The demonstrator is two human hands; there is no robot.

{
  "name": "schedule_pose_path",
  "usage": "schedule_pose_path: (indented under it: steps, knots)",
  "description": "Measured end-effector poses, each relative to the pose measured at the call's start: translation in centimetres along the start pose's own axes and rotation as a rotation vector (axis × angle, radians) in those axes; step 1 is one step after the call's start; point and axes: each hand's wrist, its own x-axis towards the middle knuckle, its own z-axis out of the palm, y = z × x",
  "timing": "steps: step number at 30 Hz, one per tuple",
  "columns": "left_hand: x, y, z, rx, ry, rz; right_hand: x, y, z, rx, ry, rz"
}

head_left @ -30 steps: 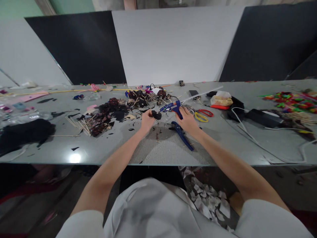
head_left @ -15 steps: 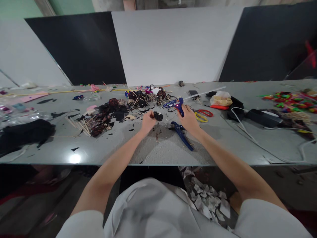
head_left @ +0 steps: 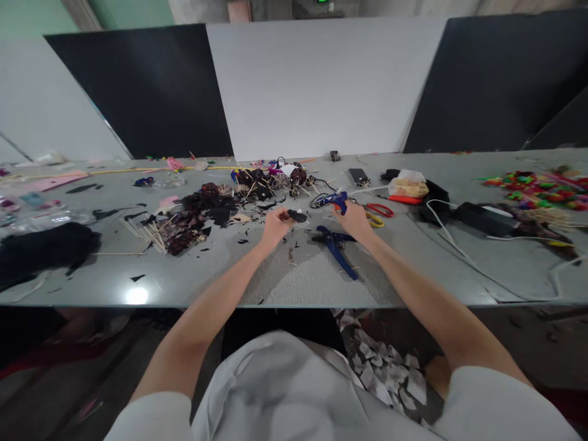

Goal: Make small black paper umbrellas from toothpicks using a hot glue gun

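Note:
My left hand (head_left: 274, 226) pinches a small black crumpled piece (head_left: 297, 215) above the middle of the table. Its exact kind is too small to make out. In my right hand (head_left: 355, 220) is a blue hot glue gun (head_left: 340, 199), its nozzle facing left and a clear glue stick at its back. The two hands are apart. Below the right hand lies a blue-handled cutter (head_left: 335, 250). Tools with red (head_left: 384, 210) and yellow handles (head_left: 375, 220) lie just right of the glue gun, partly hidden by the hand.
Left of my hands, black scraps (head_left: 220, 214) and thin wooden sticks (head_left: 158, 236) lie heaped. Spiky dark balls (head_left: 252, 179) sit behind. A phone (head_left: 357, 177), a black box (head_left: 484, 218), a white cable (head_left: 463, 254) and colourful pieces (head_left: 542, 187) lie right. Upright panels (head_left: 331, 86) stand behind.
The glue gun has tipped from nearly upright to lying more level in my right hand. My left hand has turned the black piece so that it looks flatter, shifting it slightly right.

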Motion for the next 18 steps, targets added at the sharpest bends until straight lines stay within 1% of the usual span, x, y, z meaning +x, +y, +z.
schedule_pose_path:
  steps: [4,6,8,11,12,14,16,18]
  knots:
    - [-0.1,0.1,0.1,-0.020,-0.029,-0.048,-0.2,-0.1,0.5,-0.033,-0.120,0.012]
    - [-0.1,0.1,0.2,-0.055,-0.052,-0.068,-0.5,-0.2,0.6,-0.047,-0.132,-0.001]
    - [-0.1,0.0,0.3,-0.078,-0.070,-0.075,-1.0,-0.4,0.5,-0.088,-0.075,-0.004]
    - [-0.1,-0.4,0.3,-0.104,-0.081,-0.083,-1.7,-1.4,-0.2,-0.124,0.069,-0.042]
    - [0.0,-0.5,0.3,-0.118,-0.082,-0.089,-1.9,-1.8,-0.5,-0.094,0.103,-0.081]
    - [0.0,-0.7,0.3,-0.137,-0.078,-0.099,-2.2,-2.9,-1.0,0.047,0.125,-0.193]
    - [0.1,-0.9,0.3,-0.136,-0.074,-0.099,-2.5,-4.1,-1.3,0.256,0.081,-0.306]
    - [0.2,-0.9,0.3,-0.134,-0.067,-0.091,-2.9,-5.1,-1.4,0.447,0.007,-0.375]
